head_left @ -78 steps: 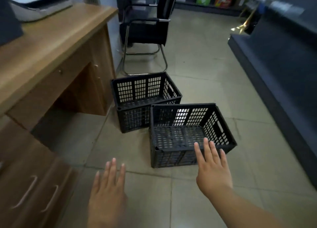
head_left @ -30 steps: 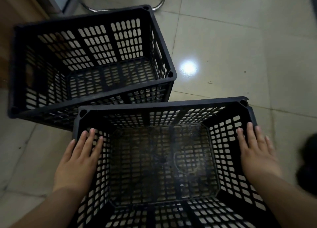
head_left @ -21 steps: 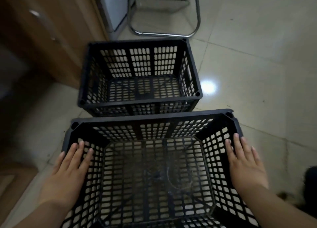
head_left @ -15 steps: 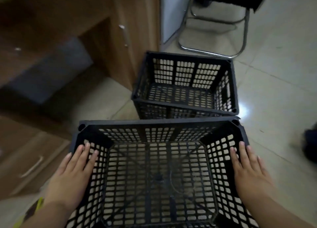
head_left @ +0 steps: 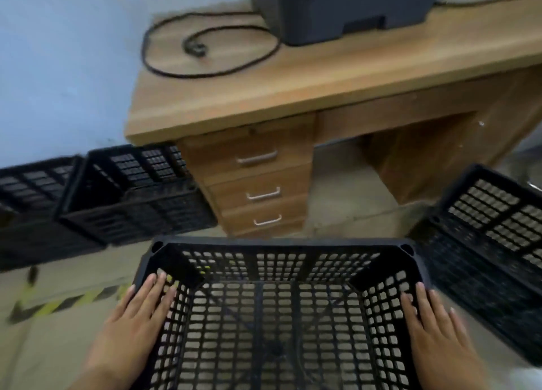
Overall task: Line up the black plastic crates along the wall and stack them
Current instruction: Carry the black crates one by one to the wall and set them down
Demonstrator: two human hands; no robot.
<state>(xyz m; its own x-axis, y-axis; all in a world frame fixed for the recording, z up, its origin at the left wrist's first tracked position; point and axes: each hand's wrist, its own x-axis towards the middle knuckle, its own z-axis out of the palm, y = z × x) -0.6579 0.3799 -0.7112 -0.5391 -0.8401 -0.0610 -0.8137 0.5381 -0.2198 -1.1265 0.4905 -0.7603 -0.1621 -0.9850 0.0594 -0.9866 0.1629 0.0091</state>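
Crates (head_left: 132,196) along the wall (head_left: 58,67) lie ahead-left of the held crate (head_left: 278,243), nearer the left hand (head_left: 137,322) than the right hand (head_left: 437,331) (both press its end walls, fingers straight).

A wooden worktop (head_left: 352,67) stands against a pale blue wall (head_left: 58,67). A dark grey printer (head_left: 337,5) sits on its rear section. A black cable (head_left: 205,74) lies in a loose loop on the surface, left of the printer. Below the left end, a drawer unit (head_left: 249,184) has three drawers, each with a metal handle. Yellow-and-black striped tape (head_left: 67,301) marks the tiled floor (head_left: 337,190) at lower left.
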